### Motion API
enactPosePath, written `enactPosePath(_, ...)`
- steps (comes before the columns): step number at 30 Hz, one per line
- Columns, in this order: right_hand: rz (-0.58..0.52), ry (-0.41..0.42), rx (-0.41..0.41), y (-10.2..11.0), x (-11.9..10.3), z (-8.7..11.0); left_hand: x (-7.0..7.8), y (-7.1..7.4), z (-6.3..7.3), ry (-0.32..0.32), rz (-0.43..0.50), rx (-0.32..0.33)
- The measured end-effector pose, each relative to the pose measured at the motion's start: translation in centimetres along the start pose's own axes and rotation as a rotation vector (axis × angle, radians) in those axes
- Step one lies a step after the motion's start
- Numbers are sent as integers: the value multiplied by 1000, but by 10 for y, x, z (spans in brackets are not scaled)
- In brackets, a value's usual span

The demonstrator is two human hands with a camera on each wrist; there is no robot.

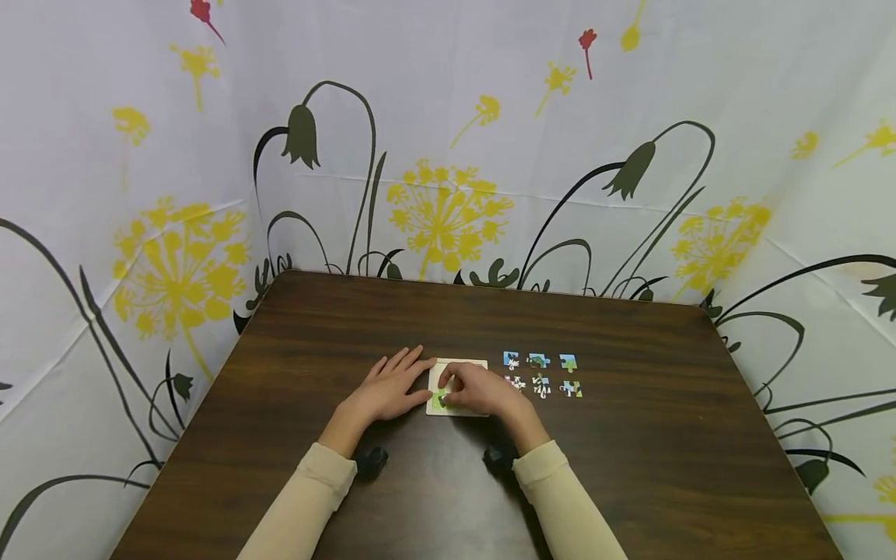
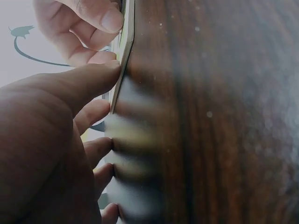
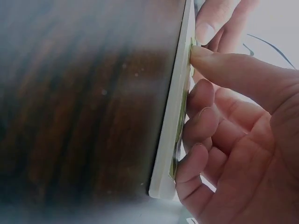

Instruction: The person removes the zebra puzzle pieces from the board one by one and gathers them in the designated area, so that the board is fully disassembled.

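Note:
A shallow pale puzzle board (image 1: 460, 362) lies on the table between the two hands. The left hand (image 1: 383, 393) rests flat with its fingers spread on the tabletop, its thumb touching the board's left edge. Over the board, the right hand (image 1: 483, 389) has its thumb and index finger bent together on a green puzzle piece (image 1: 438, 400) at the lower left. In the right wrist view, the thumb (image 3: 205, 57) presses at green in the board (image 3: 164, 179), and the other fingers are curled above it. The right hand covers much of the board.
Right of the board, several loose puzzle pieces (image 1: 538, 360) lie in two rows, the nearest partly behind the right hand. The dark wooden table (image 1: 651, 435) ends at a white curtain (image 1: 448, 117) printed with flowers. A dark device sits at each wrist.

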State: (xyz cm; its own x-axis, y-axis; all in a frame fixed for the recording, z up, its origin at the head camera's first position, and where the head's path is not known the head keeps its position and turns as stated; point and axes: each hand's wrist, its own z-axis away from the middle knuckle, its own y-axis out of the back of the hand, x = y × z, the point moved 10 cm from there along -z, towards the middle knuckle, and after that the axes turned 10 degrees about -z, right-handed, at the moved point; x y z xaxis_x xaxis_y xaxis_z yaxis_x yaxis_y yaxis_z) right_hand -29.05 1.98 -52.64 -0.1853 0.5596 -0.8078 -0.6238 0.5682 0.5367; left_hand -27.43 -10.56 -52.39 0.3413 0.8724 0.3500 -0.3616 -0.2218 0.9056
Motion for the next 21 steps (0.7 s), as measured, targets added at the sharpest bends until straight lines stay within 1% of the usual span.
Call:
enactPosePath(4,-13,-3,-9,-1,0,1,1,0,0,0,-13,-8)
enactPosePath(8,-30,4,-23,-2,0,2,-2,-3,-2,1,-7,-1)
enactPosePath(12,-27,17,-25,-1,-1,4,-3,-4,-3,8,-28,-8)
enactPosePath(15,-23,24,-25,-1,-2,4,-1,-2,-1,4,-33,-14)
enactPosePath(18,-38,23,-38,-1,-1,4,0,-3,-1,-9,-11,-15)
enactPosePath(21,-81,21,-54,-3,1,3,-1,-7,-2,-7,15,-23)
